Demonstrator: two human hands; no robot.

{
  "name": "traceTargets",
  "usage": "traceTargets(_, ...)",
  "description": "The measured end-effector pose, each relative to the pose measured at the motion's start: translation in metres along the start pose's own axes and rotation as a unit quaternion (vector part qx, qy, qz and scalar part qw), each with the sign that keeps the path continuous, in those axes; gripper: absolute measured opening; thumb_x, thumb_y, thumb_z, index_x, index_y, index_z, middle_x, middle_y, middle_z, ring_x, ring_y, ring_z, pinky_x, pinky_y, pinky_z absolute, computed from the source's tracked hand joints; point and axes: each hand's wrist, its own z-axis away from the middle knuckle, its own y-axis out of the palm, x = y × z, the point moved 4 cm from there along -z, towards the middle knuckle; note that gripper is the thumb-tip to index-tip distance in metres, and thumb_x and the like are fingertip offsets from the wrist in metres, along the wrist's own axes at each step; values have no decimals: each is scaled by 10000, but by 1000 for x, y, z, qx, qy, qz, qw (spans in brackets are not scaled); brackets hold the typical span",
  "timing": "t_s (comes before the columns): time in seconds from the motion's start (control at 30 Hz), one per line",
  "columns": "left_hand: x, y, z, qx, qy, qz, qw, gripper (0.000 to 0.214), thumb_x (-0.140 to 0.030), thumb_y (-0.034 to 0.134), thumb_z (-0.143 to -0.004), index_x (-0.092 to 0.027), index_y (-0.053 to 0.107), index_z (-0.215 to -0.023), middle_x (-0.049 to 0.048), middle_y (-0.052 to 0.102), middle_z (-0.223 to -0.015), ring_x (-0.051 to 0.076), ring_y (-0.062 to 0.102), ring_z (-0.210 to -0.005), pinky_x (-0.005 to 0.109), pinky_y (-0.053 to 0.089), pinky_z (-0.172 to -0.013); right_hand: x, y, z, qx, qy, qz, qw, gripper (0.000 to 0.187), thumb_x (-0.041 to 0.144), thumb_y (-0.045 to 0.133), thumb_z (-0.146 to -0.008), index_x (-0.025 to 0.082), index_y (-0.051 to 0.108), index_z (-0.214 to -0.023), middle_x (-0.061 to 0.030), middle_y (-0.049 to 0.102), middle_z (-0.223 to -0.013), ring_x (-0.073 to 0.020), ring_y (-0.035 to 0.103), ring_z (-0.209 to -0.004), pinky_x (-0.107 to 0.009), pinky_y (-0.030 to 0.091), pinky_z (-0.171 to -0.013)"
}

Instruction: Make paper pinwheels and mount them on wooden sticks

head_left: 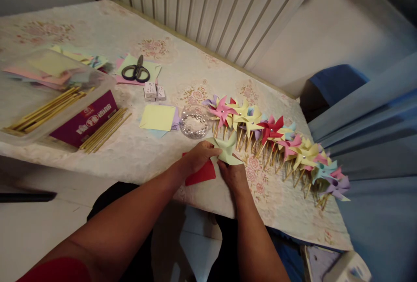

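A pale green paper pinwheel (227, 150) is held between my two hands above the near edge of the table. My left hand (202, 154) pinches its left side, thumb on top. From below, my right hand (232, 175) closes on it, its fingers partly hidden by the paper; I cannot see whether a stick is in them. Red paper (201, 174) lies under my left wrist. Just beyond my hands sits a clear round dish (195, 122) of small shiny pins. Left of the dish is a stack of coloured paper squares, yellow paper (157, 117) on top.
A long row of finished pinwheels (272, 130) on sticks runs along the right. At left stand a clear plastic box (107, 81) with sticks and paper, loose sticks (106, 131), scissors (136, 72) on paper, and small white boxes (154, 92). A radiator (195, 8) lines the back.
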Motion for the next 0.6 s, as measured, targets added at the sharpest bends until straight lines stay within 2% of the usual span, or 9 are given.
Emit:
traceTargets(0.23, 2, -2, 0, -7, -6, -7, 1000, 300, -269, 799, -624, -128, 757, -885, 60, 760, -834, 192, 680, -812, 329, 484, -864, -2, 0, 0, 8, 4, -7, 1000, 159, 301, 593, -888, 210, 690, -973, -73, 733, -918, -222, 694, -878, -304, 548, -769)
traceTargets(0.43, 1, -1, 1, -4, -7, 0, 1000, 232, -247, 785, -631, -138, 759, -835, 36, 747, -773, 159, 645, -724, 305, 487, -818, -7, -1, 1, 23, 23, -44, 998, 169, 311, 605, -880, 210, 675, -996, -66, 737, -906, -227, 695, -876, -321, 554, -778)
traceTargets(0.6, 0, 0, 2, -7, -6, -5, 1000, 219, -235, 777, -614, -139, 760, -811, 34, 742, -756, 149, 625, -691, 310, 486, -816, -4, -2, 0, 15, 8, -43, 999, 161, 314, 581, -900, 201, 678, -960, -85, 737, -915, -235, 695, -872, -340, 552, -794)
